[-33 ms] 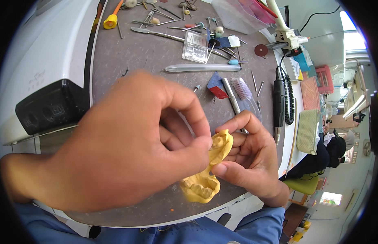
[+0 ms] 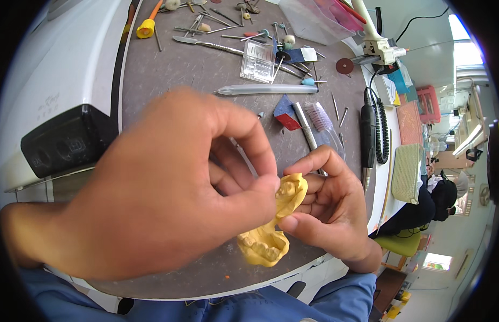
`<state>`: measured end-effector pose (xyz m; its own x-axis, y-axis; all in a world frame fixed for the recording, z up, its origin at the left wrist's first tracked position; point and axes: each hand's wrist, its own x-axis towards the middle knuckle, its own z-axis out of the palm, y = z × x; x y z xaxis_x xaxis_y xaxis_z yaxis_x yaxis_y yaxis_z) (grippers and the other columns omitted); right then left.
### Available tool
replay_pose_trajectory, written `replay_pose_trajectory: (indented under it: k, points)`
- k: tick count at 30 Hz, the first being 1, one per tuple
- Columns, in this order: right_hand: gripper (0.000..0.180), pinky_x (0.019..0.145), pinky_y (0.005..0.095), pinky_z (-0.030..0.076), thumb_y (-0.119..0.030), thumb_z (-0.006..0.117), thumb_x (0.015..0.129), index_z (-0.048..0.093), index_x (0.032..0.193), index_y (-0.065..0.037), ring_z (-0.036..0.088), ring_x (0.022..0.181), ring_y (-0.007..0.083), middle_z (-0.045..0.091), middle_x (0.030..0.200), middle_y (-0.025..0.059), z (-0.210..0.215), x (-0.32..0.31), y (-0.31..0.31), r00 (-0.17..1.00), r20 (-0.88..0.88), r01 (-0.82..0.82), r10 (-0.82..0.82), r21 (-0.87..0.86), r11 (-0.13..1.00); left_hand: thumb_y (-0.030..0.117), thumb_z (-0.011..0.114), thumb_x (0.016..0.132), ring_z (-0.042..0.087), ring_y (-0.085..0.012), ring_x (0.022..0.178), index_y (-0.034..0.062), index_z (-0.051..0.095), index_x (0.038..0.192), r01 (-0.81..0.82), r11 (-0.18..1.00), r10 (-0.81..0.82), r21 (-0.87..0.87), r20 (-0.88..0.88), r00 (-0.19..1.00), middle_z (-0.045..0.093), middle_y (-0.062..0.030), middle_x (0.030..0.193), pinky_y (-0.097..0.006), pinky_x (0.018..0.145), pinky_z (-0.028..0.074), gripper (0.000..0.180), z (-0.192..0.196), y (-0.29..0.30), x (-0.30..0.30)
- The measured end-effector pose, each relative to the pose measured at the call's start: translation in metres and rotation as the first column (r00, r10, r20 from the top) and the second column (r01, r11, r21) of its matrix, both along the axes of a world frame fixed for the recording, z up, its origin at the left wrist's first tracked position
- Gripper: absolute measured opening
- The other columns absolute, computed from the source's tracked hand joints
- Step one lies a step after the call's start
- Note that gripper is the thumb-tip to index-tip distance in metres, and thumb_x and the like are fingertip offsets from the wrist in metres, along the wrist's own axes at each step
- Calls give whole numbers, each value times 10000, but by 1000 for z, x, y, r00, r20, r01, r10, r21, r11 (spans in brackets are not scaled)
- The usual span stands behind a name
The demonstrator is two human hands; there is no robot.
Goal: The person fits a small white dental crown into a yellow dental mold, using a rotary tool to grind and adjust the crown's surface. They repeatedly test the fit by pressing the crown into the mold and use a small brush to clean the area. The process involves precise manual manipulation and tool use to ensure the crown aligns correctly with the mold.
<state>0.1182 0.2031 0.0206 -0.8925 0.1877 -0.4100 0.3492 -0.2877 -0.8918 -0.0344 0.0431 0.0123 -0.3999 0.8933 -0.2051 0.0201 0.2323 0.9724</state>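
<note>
Both hands pinch a yellow dental cast (image 2: 271, 225) above the table's (image 2: 169, 75) near edge | left hand (image 2: 153, 198) blurred, fingertips on its top, hiding part | right hand (image 2: 324, 209) grips from the right | behind: brush (image 2: 318, 115), coiled black handpiece (image 2: 370, 129) | far: scattered metal tools (image 2: 206, 43), clear case (image 2: 258, 59)

1. Bare grey worktop (image 2: 190, 70) lies open at eleven o'clock, between the white machine (image 2: 56, 64) and the tools.
2. At one o'clock, the long translucent rod (image 2: 265, 89), bristled brush (image 2: 318, 117) and black handpiece (image 2: 367, 134) block passage.
</note>
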Motion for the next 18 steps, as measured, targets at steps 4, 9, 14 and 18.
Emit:
replay_pose_trajectory:
  k: [4,9,14,18]
  points:
    - [481,820,261,575,60,714,779,455,1184,41,669,981,179,627,1091,165,0,1,1,998,-31,-45,52,195,980,-18,716,700,617,-221,749,-3,611,879,30,999,5,37,-712,703,600,-106,889,-298,644,508,209,1,-1,5]
    - [475,667,191,540,17,752,766,520,1176,77,657,848,101,607,1080,136,2,8,10,979,-8,-162,205,581,798,12,752,649,604,-293,781,8,620,948,84,985,107,149,-918,381,580,-124,900,-356,651,495,327,-3,-1,12]
    - [376,559,172,447,-41,817,731,633,1051,34,596,674,50,635,970,60,4,6,11,965,-58,-97,255,828,553,104,806,648,601,-299,855,2,626,1041,213,954,32,210,-781,623,586,-142,973,-374,714,508,444,4,-13,25]
    - [269,539,197,434,-77,826,722,677,933,-1,579,634,54,640,881,43,9,8,20,983,-67,15,170,956,292,236,853,635,607,-314,852,-11,619,1054,307,937,-61,169,-785,617,587,-144,1010,-384,708,520,539,-17,-5,27]
